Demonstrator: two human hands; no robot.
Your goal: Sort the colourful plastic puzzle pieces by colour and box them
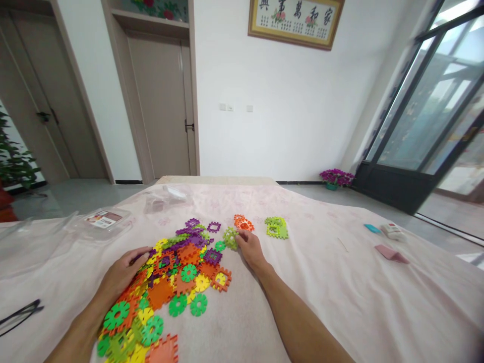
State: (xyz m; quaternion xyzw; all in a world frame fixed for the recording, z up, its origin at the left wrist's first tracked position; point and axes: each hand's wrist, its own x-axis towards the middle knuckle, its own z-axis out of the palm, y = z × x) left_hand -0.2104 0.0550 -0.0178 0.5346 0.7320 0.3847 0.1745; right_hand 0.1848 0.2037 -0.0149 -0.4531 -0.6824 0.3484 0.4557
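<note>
A heap of interlocking plastic building pieces in orange, purple, yellow and green (pixel 161 293) lies on the cloth in front of me. My left hand (pixel 126 269) is at the heap's left edge, its thumb and fingers closed on a purple interlocking piece (pixel 152 253) that is mostly hidden. Beyond the heap's right side, my right hand (pixel 250 247) pinches a yellow-green interlocking piece (pixel 230 237) between thumb and fingers. Just past that hand lie orange pieces (pixel 243 222). Farther right sits a small group of lime-green pieces (pixel 282 228), some of them square frames.
Clear plastic containers (pixel 104 222) stand at the left, one bearing a label. Black-framed glasses (pixel 20 316) lie at the near left. On the right are a blue item (pixel 372 228), a white box-like item (pixel 393 232) and a folded pink cloth (pixel 391 253).
</note>
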